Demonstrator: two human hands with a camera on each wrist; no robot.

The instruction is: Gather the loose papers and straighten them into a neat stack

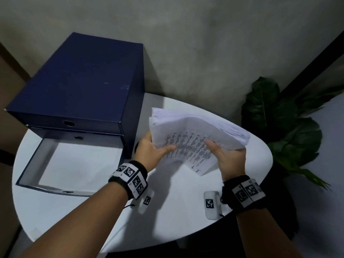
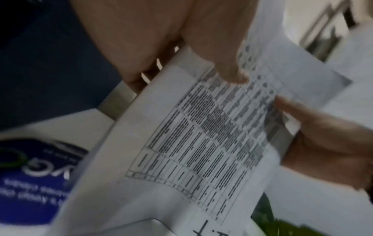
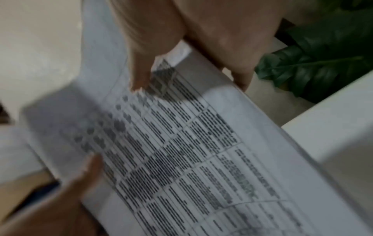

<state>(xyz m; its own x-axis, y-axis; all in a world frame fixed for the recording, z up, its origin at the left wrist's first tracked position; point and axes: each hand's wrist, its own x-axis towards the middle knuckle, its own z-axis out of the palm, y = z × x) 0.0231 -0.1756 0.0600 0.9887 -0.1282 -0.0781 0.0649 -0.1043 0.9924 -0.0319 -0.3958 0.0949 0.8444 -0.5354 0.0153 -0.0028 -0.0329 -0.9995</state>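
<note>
Printed papers [image 3: 191,151] bearing a ruled table, held at opposite edges: right hand [image 3: 201,39] at top, thumb pressed on the sheet, left hand [image 3: 66,199] at lower left, thumb on the print. Dark green plant leaves [image 3: 315,63] at upper right. Blurred.

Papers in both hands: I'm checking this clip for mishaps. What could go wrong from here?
1. The papers are held above the table, sagging between the left hand and right hand; their far edges fan unevenly, so sheets could slip out.
2. The top sheet's near corner hangs loose and may crease.
3. The open drawer lies beside the left hand and could be bumped.
</note>
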